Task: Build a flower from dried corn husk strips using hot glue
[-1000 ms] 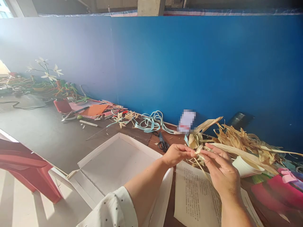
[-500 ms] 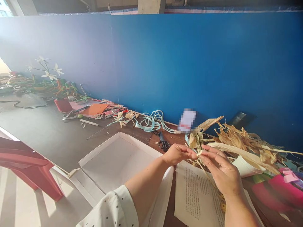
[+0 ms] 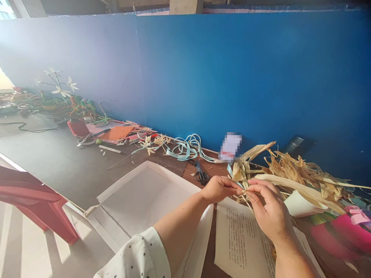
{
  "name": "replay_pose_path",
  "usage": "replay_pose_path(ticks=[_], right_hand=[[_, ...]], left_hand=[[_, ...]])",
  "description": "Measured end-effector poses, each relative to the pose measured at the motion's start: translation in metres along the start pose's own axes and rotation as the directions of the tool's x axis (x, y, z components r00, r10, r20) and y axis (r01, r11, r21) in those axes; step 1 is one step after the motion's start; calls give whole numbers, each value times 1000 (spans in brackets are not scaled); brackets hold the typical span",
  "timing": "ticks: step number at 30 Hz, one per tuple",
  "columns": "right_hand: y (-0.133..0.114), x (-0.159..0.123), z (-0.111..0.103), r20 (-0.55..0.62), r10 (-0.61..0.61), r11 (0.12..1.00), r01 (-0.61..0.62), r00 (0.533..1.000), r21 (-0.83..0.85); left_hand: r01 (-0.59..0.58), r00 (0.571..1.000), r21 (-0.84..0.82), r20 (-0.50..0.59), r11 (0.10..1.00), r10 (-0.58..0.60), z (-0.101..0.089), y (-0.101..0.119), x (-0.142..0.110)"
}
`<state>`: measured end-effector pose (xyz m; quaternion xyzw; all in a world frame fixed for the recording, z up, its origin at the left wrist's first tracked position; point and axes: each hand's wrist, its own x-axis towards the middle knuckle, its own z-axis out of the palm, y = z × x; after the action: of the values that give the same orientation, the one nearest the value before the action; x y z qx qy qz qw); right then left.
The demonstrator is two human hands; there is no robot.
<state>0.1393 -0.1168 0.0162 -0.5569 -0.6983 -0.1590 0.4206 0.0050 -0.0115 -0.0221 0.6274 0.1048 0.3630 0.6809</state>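
Note:
My left hand (image 3: pixel 218 189) and my right hand (image 3: pixel 268 210) meet over the table, both pinching a small bundle of dried husk strips (image 3: pixel 242 173). The fingertips of each hand close on the pale strips where a light blue ribbon (image 3: pixel 230 170) shows. The bundle's leaves fan upward just past my fingers. Below my hands lies a printed paper sheet (image 3: pixel 239 241).
A heap of dried husks (image 3: pixel 298 173) and a white cup (image 3: pixel 300 204) sit to the right. Black scissors (image 3: pixel 199 174) lie just left of my hands. An open white cardboard box (image 3: pixel 139 200) lies flat in front. Blue ribbon coils (image 3: pixel 185 148), paper scraps and finished flowers (image 3: pixel 59 87) line the blue wall.
My right hand's fingers have curled in tighter on the husk bundle, and the hands shifted slightly. The view has drifted a little.

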Motion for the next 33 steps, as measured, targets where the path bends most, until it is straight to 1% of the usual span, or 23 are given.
replay_pose_path(ticks=[3, 6, 8, 9, 10, 11, 13, 16, 17, 18, 19, 20, 21, 23, 24, 25, 27, 29, 33], right_hand=[[0, -1, 1, -38, 9, 1000, -8, 999, 20], [-2, -3, 1, -83, 43, 995, -35, 996, 99], [-7, -4, 1, -111, 116, 981, -97, 987, 166], [-11, -4, 1, -126, 186, 964, -156, 975, 214], [-14, -4, 1, -141, 273, 934, -227, 952, 276], [-17, -4, 2, -156, 368, 889, -298, 917, 348], [-20, -3, 3, -183, 536, 776, -396, 824, 490], [-11, -3, 7, -213, 705, 623, -448, 676, 641], [-6, -4, 8, -193, 756, 566, -475, 626, 674], [-1, -4, 9, -138, 800, 498, -519, 584, 694], [3, -5, 10, -61, 830, 435, -575, 555, 693], [6, -7, 12, 34, 838, 382, -630, 545, 676], [7, -8, 13, 128, 825, 349, -674, 550, 651], [4, -9, 15, 279, 760, 328, -718, 587, 614], [0, -9, 17, 318, 732, 327, -720, 603, 612], [-4, -9, 19, 334, 716, 327, -717, 613, 615], [-12, -9, 23, 330, 720, 316, -711, 611, 628], [-17, -8, 27, 308, 744, 286, -699, 593, 655], [-19, -6, 32, 305, 785, 177, -667, 540, 724]], left_hand=[[5, 999, -16, -38, 1000, -6, 1, -1, 0], [18, 997, -102, -79, 995, -27, 2, 0, 1], [18, 995, -142, -96, 990, -32, 3, 1, 1], [18, 994, -151, -100, 988, -34, 4, 2, 0], [21, 994, -158, -102, 987, -38, 4, 3, 0], [27, 993, -165, -106, 986, -45, 5, 5, -1], [44, 991, -180, -117, 983, -66, 6, 8, -1], [56, 986, -189, -144, 980, -84, 6, 11, -1], [53, 985, -190, -151, 980, -83, 6, 12, -1], [47, 984, -193, -158, 980, -78, 6, 12, -1], [38, 984, -198, -165, 979, -72, 5, 12, -1], [28, 983, -207, -169, 978, -64, 5, 12, -1], [16, 983, -216, -174, 976, -55, 5, 12, -1], [-3, 982, -225, -185, 974, -39, 4, 12, -1], [-12, 981, -222, -191, 975, -32, 4, 12, -1], [-20, 980, -211, -198, 977, -23, 4, 12, -1], [-39, 978, -173, -208, 984, 3, 4, 11, -2], [-62, 978, -145, -207, 987, 31, 5, 9, -2], [-65, 975, -150, -219, 986, 31, 8, 4, -2]])
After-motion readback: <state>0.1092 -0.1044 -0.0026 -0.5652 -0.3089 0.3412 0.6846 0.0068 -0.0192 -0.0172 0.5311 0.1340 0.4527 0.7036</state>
